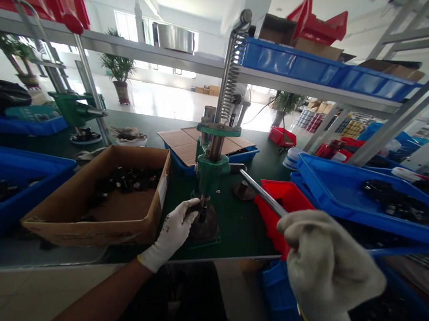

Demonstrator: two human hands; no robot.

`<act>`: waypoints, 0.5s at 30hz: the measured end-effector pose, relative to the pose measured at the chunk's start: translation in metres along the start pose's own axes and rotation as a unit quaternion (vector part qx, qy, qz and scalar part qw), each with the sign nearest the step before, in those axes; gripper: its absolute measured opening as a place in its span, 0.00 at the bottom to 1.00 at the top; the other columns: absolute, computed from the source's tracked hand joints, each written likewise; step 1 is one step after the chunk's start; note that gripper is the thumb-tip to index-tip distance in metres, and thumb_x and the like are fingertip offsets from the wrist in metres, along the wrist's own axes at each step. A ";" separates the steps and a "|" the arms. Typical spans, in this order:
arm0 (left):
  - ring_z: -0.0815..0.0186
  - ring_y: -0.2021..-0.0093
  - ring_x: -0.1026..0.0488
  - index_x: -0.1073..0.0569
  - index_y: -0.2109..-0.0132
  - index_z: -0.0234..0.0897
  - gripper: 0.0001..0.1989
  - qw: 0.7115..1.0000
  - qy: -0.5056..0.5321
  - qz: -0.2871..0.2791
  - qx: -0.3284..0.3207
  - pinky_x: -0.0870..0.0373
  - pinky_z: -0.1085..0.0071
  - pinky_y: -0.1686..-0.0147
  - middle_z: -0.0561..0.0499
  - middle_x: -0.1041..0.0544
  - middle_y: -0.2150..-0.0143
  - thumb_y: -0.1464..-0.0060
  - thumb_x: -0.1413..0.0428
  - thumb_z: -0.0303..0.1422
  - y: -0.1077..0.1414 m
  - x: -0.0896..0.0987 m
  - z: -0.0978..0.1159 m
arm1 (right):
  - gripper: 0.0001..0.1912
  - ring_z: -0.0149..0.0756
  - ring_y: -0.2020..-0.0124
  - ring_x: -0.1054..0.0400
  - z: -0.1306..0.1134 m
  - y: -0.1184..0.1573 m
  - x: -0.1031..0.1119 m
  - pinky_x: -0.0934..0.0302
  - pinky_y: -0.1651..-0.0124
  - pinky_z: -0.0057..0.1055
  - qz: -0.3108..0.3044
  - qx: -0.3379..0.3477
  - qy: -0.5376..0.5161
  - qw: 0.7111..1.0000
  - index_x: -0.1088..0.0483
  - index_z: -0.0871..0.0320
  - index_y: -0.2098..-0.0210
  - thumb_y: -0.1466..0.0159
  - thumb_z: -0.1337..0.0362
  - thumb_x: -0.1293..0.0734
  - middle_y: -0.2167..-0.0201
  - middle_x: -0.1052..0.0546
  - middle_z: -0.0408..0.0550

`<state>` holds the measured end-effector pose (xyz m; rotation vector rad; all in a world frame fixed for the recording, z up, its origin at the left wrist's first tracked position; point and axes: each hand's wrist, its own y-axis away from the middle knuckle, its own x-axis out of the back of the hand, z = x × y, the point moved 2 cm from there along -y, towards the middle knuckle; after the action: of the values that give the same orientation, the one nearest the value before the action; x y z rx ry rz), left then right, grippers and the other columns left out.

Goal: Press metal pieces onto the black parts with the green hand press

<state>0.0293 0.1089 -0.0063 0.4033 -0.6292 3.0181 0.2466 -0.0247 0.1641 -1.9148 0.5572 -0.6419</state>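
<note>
Head view, hands (174,230), lever (263,192), illegible glove print (167,222)

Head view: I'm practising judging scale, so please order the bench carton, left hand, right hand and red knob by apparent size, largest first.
1. Bench carton
2. Right hand, looking larger through its nearness
3. Left hand
4. Red knob

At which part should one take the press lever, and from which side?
Grip the lever near its outer end, probably from the right: it slants out from the green press toward the person's right, where the right hand grips it.
</note>
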 end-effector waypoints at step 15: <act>0.55 0.41 0.24 0.25 0.44 0.35 0.19 0.999 0.010 0.017 0.029 0.31 0.53 0.36 0.40 0.20 0.44 0.40 0.45 0.36 0.008 -0.005 -0.011 | 0.12 0.30 0.71 0.31 0.028 0.110 -0.030 0.37 0.72 0.28 -0.035 -0.029 -0.014 0.999 0.34 0.56 0.70 0.36 0.79 0.37 0.69 0.25 0.45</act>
<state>0.0312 0.1058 -0.0202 0.3688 -0.5537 3.0748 0.2313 -0.0304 0.0478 -2.0033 0.4975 -0.6496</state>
